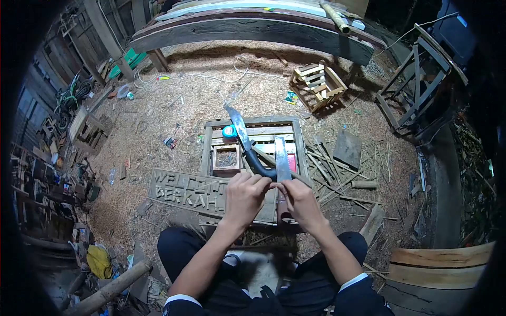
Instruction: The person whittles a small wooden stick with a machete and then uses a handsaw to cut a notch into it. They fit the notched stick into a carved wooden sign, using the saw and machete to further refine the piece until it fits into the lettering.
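My left hand (245,192) and my right hand (299,203) meet over a low slatted wooden table (255,122), fingertips pinched together. Between them is something small and thin that I cannot make out. Just ahead lies a machete (240,126) with a curved black handle, its tip pointing away from me. Beside it rests a broad flat metal blade (282,158), with a reddish-brown part at its near end. A turquoise tape measure (230,131) and a small square wooden box (226,159) sit at the left. By my left hand lies a wooden sign (184,194) with raised letters reading BERKAH.
Thin sticks (334,176) and a flat board (348,148) lie to the right. A slatted crate (318,87) stands farther off, before a long wooden bench (253,32). A pale cord (211,78) trails over the shavings-covered ground. A wooden pole (108,287) is at the lower left.
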`<state>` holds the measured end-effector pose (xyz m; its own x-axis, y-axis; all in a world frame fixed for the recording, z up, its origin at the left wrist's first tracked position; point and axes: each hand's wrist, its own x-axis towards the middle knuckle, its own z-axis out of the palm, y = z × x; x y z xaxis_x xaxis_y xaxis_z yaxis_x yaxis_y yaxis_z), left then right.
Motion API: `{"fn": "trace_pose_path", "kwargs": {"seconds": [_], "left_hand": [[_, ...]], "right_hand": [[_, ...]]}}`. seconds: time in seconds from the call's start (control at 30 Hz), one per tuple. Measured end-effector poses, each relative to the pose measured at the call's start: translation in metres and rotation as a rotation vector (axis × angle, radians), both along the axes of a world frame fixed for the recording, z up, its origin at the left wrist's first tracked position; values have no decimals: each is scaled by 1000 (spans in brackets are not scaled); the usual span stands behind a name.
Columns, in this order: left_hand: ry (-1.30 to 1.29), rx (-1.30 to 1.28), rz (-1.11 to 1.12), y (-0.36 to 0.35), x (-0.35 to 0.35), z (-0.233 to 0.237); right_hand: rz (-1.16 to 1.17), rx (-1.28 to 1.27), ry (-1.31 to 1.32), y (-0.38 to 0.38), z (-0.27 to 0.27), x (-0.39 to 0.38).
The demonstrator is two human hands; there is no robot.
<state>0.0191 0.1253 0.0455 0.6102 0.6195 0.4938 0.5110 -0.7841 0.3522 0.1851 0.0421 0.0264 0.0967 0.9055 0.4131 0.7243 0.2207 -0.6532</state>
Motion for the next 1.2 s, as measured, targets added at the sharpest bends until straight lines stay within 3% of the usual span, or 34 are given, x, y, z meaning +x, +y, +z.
{"fn": "trace_pose_path", "kwargs": {"seconds": [0.07,0.13,0.2,0.27,0.3,0.33,0.4,0.67,0.77,0.83,1.2], "left_hand": [[-118,47,-95,8,5,-2],[-139,44,-131,10,4,3],[-160,43,-173,9,2,7],[-197,-21,-152,9,-4,11],[-211,-32,-164,10,-6,11],[-211,-29,-157,10,-8,11],[-180,-40,-202,7,-9,12],[-171,31,-196,8,-7,8],[-148,4,-168,7,-5,4],[-120,60,-104,4,-1,6],[-110,-68,-11,10,4,-4]], "right_hand": [[-14,28,30,2,7,9],[72,-242,289,0,13,19],[92,-278,334,-1,10,23],[215,-302,547,-2,9,19],[294,-412,809,-2,8,16],[302,-413,807,-1,9,14],[286,-532,1048,-2,12,12],[328,-595,1110,-4,20,15],[312,-627,1311,-3,25,5],[216,-522,1304,-1,27,-4],[166,-357,1565,24,12,-27]]}}
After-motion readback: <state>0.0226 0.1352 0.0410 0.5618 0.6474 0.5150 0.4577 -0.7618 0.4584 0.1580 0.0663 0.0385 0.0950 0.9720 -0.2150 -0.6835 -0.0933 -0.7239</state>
